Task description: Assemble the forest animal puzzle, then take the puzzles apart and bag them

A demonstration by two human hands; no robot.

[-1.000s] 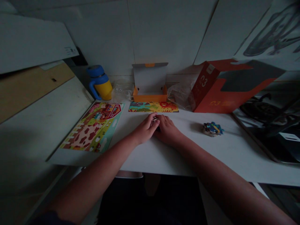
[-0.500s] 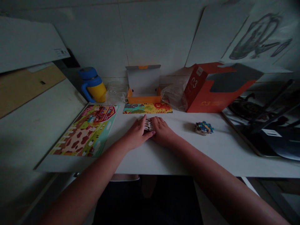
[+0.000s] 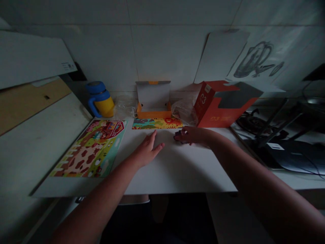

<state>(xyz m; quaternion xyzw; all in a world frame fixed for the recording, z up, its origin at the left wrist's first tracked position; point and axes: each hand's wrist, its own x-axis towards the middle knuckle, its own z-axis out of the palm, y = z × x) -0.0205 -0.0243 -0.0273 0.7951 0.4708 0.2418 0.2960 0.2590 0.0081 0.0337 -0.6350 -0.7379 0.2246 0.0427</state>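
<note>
- Puzzle pieces [image 3: 178, 138] are sitting in a small dark stack on the white table [image 3: 177, 169], right under the fingertips of the right hand [image 3: 194, 135]. I am seeing only the stack's left edge poking out past the fingers.
- The right hand is reaching in from the right, palm down, with its fingers curling over the puzzle pieces and clamping on them. The light is too dim for me to tell whether the stack is lifting off the table or resting on it.
- The left hand [image 3: 146, 151] is lying flat on the table, palm down, fingers straight and the thumb spreading out to the right. It is gripping nothing, and bare table is showing between its thumb and the stack.
- The stack is lying just in front of a colourful picture strip [image 3: 157, 123], near the strip's right end.
- Behind the strip, a small orange box [image 3: 153, 101] is standing with its lid up against the wall.
- A crumpled plastic bag [image 3: 184, 110] is sitting between that box and a big red box [image 3: 223, 103], which is standing behind the right hand.
- At the far left a farm picture board [image 3: 91, 149] is lying flat, with a blue and yellow mug [image 3: 100, 100] standing behind it.
</note>
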